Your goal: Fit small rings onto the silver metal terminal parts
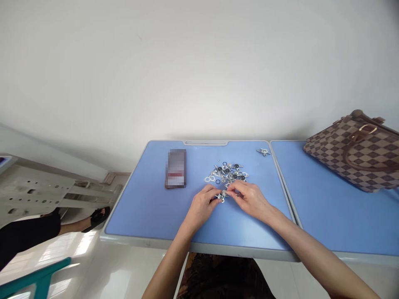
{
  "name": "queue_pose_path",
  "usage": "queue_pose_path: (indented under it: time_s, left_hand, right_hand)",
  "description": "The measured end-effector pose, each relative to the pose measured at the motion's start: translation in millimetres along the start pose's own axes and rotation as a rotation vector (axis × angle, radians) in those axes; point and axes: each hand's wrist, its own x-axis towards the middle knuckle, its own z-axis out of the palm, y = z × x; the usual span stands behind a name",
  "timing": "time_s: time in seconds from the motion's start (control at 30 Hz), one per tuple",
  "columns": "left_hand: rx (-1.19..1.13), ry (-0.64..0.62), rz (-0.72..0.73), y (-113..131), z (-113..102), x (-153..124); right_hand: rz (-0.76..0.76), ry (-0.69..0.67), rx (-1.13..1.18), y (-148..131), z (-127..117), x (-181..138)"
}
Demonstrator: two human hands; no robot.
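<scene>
My left hand (pixel 203 206) is closed, thumb and fingers pinching a small silver metal fitting (pixel 221 197) with a ring-like part just above the blue table. My right hand (pixel 249 198) meets it from the right; its fingers are pinched at a small shiny round metal piece (pixel 224 192) against the fitting. Part of both pieces is hidden by the fingertips. Just beyond my hands lies a loose pile of small hardware (pixel 227 170): black round-headed pieces, dark rings, silver rods and flat silver plates with holes.
A phone (pixel 176 169) lies left of the pile. Small silver metal parts (pixel 263 152) sit at the table's back right. A checkered handbag (pixel 358 153) stands on the adjoining blue table (pixel 343 220). Another person's sandaled foot (pixel 99 216) shows at left, near a teal chair (pixel 43 276).
</scene>
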Motion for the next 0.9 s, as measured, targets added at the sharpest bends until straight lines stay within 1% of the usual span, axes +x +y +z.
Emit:
queue_pose_path:
  time_s: [0.03,0.1,0.2,0.53,0.67,0.9]
  left_hand:
    - [0.021,0.007,0.005,0.6,-0.1,-0.2]
    - [0.059,0.026,0.017,1.9,-0.6,-0.4]
    - [0.083,0.038,0.021,3.5,-1.5,-0.7]
    - [0.115,0.031,0.013,7.3,-3.3,-1.2]
    - [0.096,0.046,0.021,9.3,-4.2,-1.1]
    - [0.118,0.04,0.023,7.2,-3.5,-2.0]
  right_hand:
    - [-0.008,0.01,0.02,-0.2,2.6,-0.1]
    - [-0.022,-0.017,0.004,0.6,7.0,-0.1]
    - [-0.03,-0.083,-0.101,3.2,10.2,-0.4]
    - [-0.081,-0.144,-0.298,7.3,13.4,-0.2]
    - [-0.072,-0.145,-0.308,6.3,11.9,0.6]
    - [-0.056,-0.135,-0.232,6.9,3.3,0.7]
